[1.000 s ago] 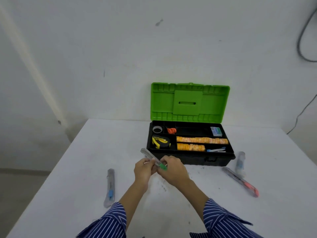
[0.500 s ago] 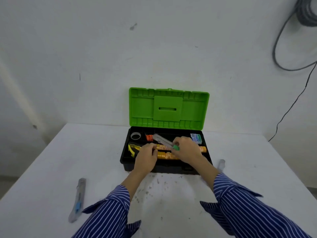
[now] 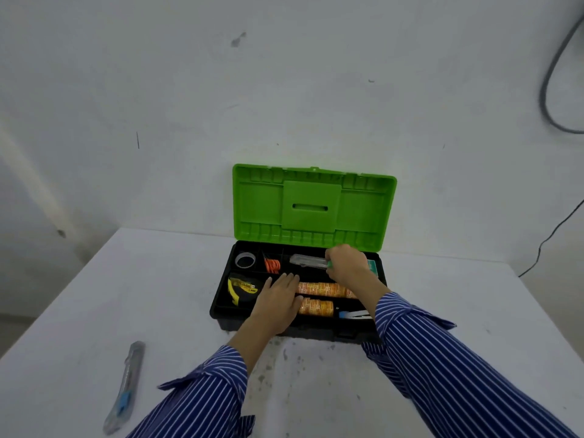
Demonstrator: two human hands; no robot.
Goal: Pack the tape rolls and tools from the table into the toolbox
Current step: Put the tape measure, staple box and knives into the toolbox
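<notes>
Bench (image 3: 164,279): white top, scuffed and speckled with dark marks in front of the box, pushed up against a white wall.
Toolbox (image 3: 221,306): black tray sitting at the back middle of the bench, with its green lid (image 3: 313,207) standing straight up against the wall.
Back row of the tray: a grey tape roll (image 3: 245,260) in the far-left pocket, a bunch of orange bits (image 3: 272,265) in the pocket next to it, and a small teal box (image 3: 373,267) at the right end, mostly behind the right hand.
Front left pocket: yellow and black tape measure (image 3: 241,289).
Middle lanes: two rows of orange rolls (image 3: 322,289), one behind the other; the left hand covers their left ends.
Front right: a small blue and white thing (image 3: 354,314), too blurry to name tbh.
Still out on the bench: a clear cutter with a blue slider (image 3: 126,387), lying near the left front edge, well apart from the box.
In the way: pretty much just the forearms in blue striped sleeves (image 3: 442,368) crossing the front wall of the box.
Left hand (image 3: 279,300): flat and relaxed, fingers straight, resting on the tray over the orange rolls, not gripping anything.
Right hand (image 3: 347,263): curled around the green end of a clear cutter (image 3: 308,260), which lies sideways over the long back compartment. Can't tell if it's touching the bottom.
</notes>
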